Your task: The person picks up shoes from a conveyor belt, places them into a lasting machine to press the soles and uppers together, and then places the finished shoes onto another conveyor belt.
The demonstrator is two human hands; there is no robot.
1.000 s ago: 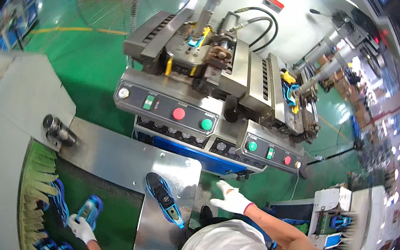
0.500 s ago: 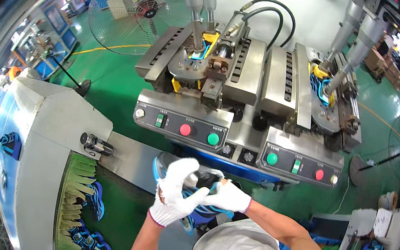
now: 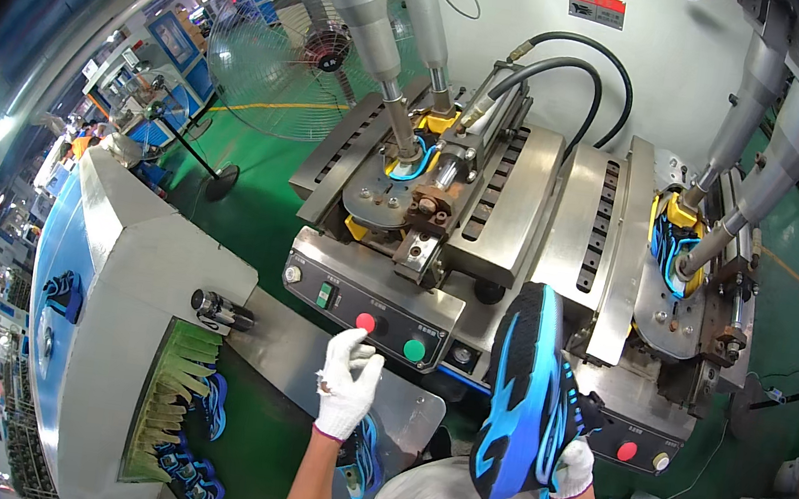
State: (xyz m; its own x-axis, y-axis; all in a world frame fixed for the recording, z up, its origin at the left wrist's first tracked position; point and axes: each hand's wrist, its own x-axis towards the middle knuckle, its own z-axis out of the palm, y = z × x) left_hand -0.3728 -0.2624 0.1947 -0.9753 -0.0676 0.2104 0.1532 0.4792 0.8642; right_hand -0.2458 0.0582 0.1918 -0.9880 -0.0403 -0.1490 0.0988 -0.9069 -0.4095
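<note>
My left hand (image 3: 347, 384), in a white knit glove, reaches toward the red button (image 3: 366, 323) on the left control panel (image 3: 353, 294). Its fingertips are at the button's lower edge; whether they press it I cannot tell. Nothing is in that hand, and its fingers are partly bent and apart. In my right hand (image 3: 574, 470), also gloved, is a black and blue sneaker (image 3: 519, 397), raised upright with its sole turned to the left. The shoe covers most of the right control panel (image 3: 642, 441). Below my left hand another blue sneaker (image 3: 364, 459) lies on the metal ledge (image 3: 413, 413).
Two press stations hold shoes, a left clamped shoe (image 3: 416, 161) and a right clamped shoe (image 3: 671, 245), under metal cylinders (image 3: 360, 12). A black bottle (image 3: 220, 310) lies by the grey machine housing (image 3: 136, 296). Sneakers (image 3: 188, 479) show past its bristle curtain (image 3: 173, 401). A fan (image 3: 310, 46) stands behind.
Both hands were together on a sneaker low in front of me. Now they are apart: the left has let go and moved to the red button, the right has swung the sneaker rightward and upright.
</note>
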